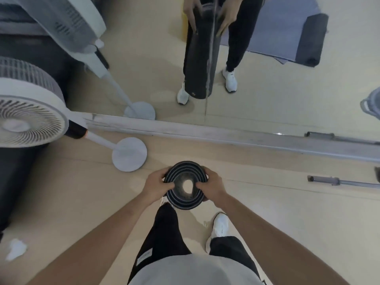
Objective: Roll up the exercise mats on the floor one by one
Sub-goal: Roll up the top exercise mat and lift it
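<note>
1. A rolled black exercise mat point(185, 202) is held upright in front of the person, its coiled top end turned toward the camera. It is near the edge of the floor point(287, 212) that runs along the mirror point(267, 95).
2. The roll's left side is grasped by the left hand point(159, 185) and its right side by the right hand point(211, 187), with fingers curled over the coils toward the hollow core.
3. In the mirror, the roll's lower end is shown down at shoe level; whether it touches the floor cannot be told.
4. A white pedestal fan point(30, 118) is stood at the left, with its round base near the mirror edge.
5. A metal bar point(333, 180) is laid on the floor at the right, and a crumpled white paper point(15, 248) at the lower left.
6. A second rolled mat point(312, 40) is reflected lying on a flat blue-grey mat point(287, 27).
</note>
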Available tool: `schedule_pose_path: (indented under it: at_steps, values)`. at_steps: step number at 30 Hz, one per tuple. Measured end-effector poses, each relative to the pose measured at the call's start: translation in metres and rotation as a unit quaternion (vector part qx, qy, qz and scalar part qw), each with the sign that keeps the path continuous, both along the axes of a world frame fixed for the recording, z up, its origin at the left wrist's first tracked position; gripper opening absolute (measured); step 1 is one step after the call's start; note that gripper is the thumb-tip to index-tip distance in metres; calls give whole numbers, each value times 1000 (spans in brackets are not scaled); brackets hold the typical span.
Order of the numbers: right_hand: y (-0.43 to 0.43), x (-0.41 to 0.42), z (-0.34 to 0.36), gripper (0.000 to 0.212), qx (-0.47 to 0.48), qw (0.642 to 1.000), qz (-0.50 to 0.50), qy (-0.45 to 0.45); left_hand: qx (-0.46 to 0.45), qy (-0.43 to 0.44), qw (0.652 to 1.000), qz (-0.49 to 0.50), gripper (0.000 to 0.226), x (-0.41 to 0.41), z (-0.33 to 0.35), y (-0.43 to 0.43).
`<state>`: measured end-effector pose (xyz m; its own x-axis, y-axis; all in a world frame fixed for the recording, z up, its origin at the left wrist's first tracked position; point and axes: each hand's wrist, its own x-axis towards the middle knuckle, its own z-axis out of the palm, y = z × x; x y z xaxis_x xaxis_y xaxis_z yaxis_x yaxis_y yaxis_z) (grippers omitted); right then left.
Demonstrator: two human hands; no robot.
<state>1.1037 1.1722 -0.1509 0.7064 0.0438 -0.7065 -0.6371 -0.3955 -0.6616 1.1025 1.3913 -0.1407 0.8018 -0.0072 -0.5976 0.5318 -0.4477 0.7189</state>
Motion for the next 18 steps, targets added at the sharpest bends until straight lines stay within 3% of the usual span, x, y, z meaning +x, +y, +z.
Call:
schedule_pose_path:
  at_steps: [6, 10, 18]
  values:
    - [91, 80, -22, 56, -23, 997, -64, 47, -14, 28, 996, 87, 33, 73, -35, 85]
    - [145, 125, -44, 55, -27, 993, -102, 56, -22, 31, 997, 64, 49, 114, -59, 132]
    - [226, 211, -110, 61, -4, 984, -159, 78, 8, -6, 997, 76, 47, 201, -116, 194]
